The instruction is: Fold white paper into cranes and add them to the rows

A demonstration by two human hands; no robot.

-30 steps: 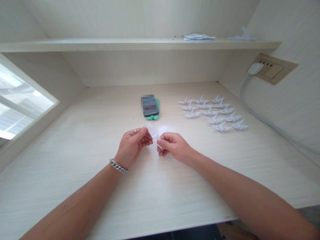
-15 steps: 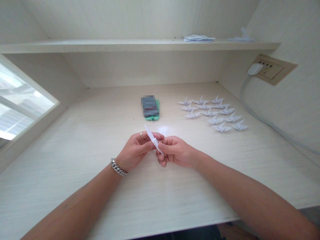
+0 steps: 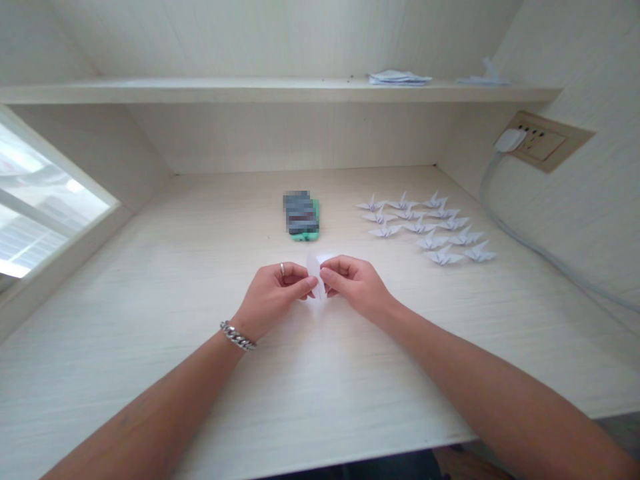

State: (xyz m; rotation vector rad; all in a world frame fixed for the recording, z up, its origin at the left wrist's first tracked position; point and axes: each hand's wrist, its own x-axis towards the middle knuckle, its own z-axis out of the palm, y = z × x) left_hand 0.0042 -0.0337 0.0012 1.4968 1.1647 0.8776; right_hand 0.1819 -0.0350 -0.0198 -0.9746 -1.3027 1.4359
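Note:
A small folded white paper (image 3: 315, 272) stands between both hands over the middle of the pale wooden desk (image 3: 150, 280). My left hand (image 3: 273, 298), with a ring and a metal bracelet, pinches the paper's left side. My right hand (image 3: 357, 283) pinches its right side, fingertips nearly meeting the left ones. Both hands are closed on the paper just above the desk surface.
A phone in a green case (image 3: 302, 215) lies behind the hands. Several white paper cranes (image 3: 427, 227) are laid in rows at the right. A wall socket with a white plug and cable (image 3: 510, 140) is at far right. Papers (image 3: 399, 77) rest on the shelf above.
The paper has turned from a slanted, edge-on strip to an upright piece held between both sets of fingertips. The right hand rose and moved a little away from me.

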